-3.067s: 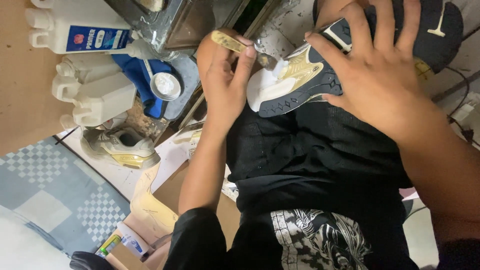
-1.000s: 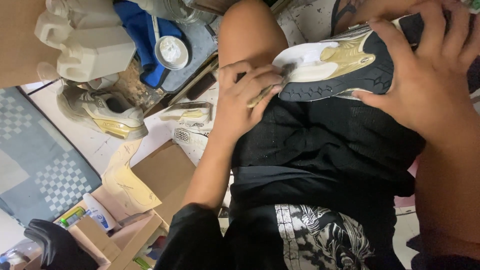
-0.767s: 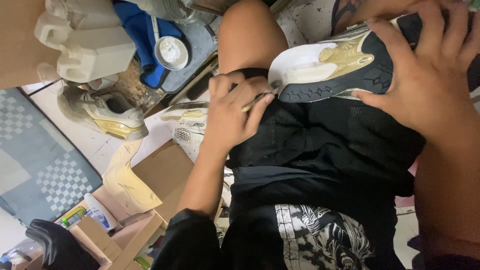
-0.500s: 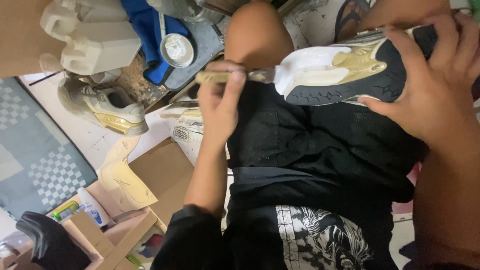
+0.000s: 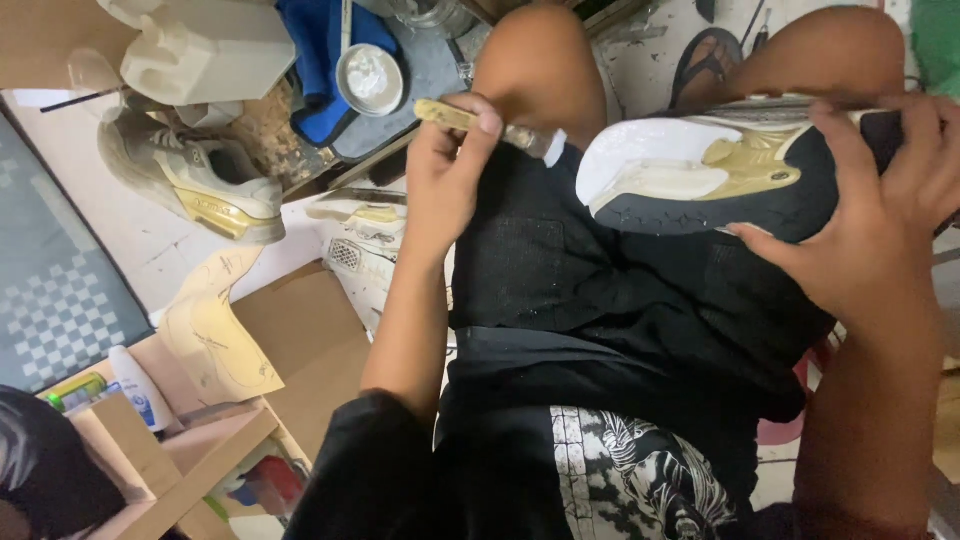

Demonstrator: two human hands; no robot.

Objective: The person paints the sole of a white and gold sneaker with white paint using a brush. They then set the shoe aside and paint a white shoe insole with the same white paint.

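While the person sits with black shorts filling the centre of the frame, a white, gold and black sneaker sole lies sole-up across the lap at upper right. The right hand has its grip closed over the sole's far end, fingers spread over the black edge and thumb beneath. At upper centre, the left hand has its grip closed round a small brush with a gold-stained wooden handle, its bristle end just beside the sole's white toe. At upper left, a worn white and gold sneaker rests on the floor, near a white plastic jug. A small round metal tin sits on blue cloth at top centre.
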